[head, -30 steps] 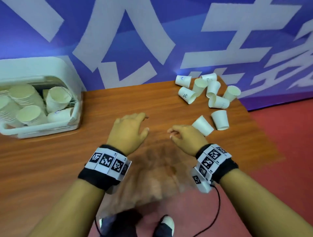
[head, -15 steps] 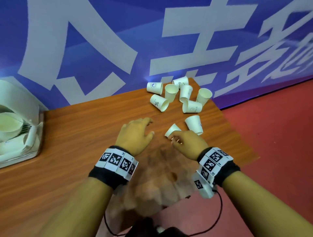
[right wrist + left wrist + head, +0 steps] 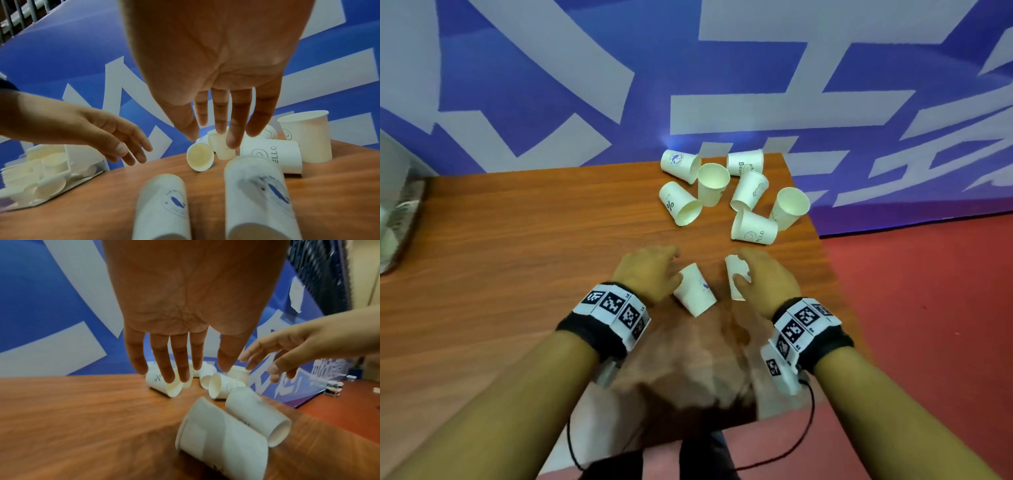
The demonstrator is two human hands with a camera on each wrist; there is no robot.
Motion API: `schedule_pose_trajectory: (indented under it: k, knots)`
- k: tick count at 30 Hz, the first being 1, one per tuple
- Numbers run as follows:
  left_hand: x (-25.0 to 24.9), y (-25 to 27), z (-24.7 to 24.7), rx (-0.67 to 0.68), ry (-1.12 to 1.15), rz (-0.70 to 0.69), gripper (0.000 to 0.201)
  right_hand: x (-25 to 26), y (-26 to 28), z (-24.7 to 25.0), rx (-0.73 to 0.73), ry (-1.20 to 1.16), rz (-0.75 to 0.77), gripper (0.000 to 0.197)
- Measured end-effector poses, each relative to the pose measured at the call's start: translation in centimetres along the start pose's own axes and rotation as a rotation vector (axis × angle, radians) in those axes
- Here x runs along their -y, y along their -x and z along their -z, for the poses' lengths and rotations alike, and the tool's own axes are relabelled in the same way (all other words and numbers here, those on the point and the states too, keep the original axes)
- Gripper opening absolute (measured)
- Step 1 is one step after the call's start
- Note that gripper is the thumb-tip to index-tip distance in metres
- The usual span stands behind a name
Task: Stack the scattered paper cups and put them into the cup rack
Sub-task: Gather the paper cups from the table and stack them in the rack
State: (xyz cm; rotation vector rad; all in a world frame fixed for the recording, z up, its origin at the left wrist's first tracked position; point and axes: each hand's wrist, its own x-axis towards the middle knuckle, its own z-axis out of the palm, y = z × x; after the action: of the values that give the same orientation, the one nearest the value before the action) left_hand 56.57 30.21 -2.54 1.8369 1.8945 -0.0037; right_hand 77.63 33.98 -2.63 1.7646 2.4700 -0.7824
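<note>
Two white paper cups lie on their sides near the front of the wooden table (image 3: 517, 257): one (image 3: 693, 289) beside my left hand (image 3: 650, 274), the other (image 3: 734, 277) partly under my right hand (image 3: 763, 277). Both hands hover just above them with fingers straight, holding nothing; the wrist views show the left hand (image 3: 185, 369) and the right hand (image 3: 222, 133) over the two cups (image 3: 222, 439) (image 3: 259, 194). Several more cups (image 3: 750, 192) lie scattered at the back right corner. The white cup rack (image 3: 51, 170), holding stacked cups, stands far left.
A blue banner with white lettering (image 3: 551, 85) stands behind the table. The table's right edge (image 3: 822, 260) runs close to my right hand, with red floor (image 3: 928, 325) beyond. One cup (image 3: 308, 136) in the far group stands upright.
Both hands have moved forward to the two nearest cups. The right hand's curled fingers have straightened. The view has swung right, leaving the rack at the left edge.
</note>
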Motion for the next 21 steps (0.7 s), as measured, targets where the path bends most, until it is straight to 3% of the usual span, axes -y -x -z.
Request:
schedule_pose_trajectory:
  k: [3, 7, 12, 21]
  knots:
    - [-1.0, -1.6, -1.9, 0.097, 0.012, 0.119, 0.046, -2.7, -2.1, -0.3, 0.048, 0.032, 0.060, 0.056]
    - [-2.0, -2.7, -3.8, 0.131, 0.028, 0.257, 0.043, -5.2, -4.2, -1.3, 0.149, 0.009, 0.093, 0.068]
    - [-3.2, -3.3, -5.2, 0.139, 0.019, 0.342, 0.044, -6.6, -5.1, -2.1, 0.207, -0.011, 0.127, 0.067]
    - [-2.8, -3.6, -5.2, 0.062, 0.218, 0.267, 0.033, -6.8, -5.2, -2.6, 0.142, -0.143, 0.086, 0.073]
